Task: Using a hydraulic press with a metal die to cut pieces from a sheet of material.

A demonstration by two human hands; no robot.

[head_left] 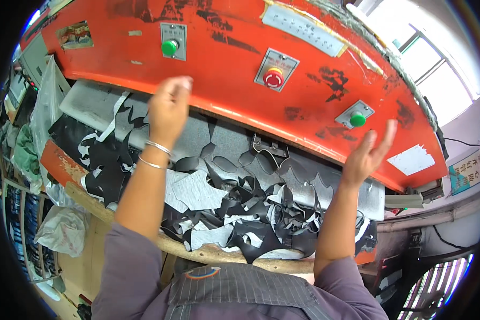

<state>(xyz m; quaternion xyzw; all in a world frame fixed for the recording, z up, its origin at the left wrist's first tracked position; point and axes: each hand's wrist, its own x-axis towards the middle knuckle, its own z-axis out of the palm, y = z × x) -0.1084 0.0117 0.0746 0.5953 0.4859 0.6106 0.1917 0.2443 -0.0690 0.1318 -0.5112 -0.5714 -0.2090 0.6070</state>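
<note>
My left hand (169, 113) is raised before the red-orange machine front (218, 69), below a green push button (169, 48) and apart from it. Its fingers are half bent, with nothing seen in them. Across the panel, my right hand (364, 160) is held up with fingers apart and empty, just below a second green button (358, 119). Between the hands, a metal cutting die (272, 152) lies on the grey bed (229, 140), partly under the machine head. Dark sheet material (304, 178) with shaped cut-outs is spread around it.
A red stop button (273, 78) sits mid-panel. Black and grey offcuts (245, 208) pile along the near side, behind a wooden rail (189, 249). Plastic bags (64, 229) hang at left, by a metal rack (24, 229). A window (432, 64) is at upper right.
</note>
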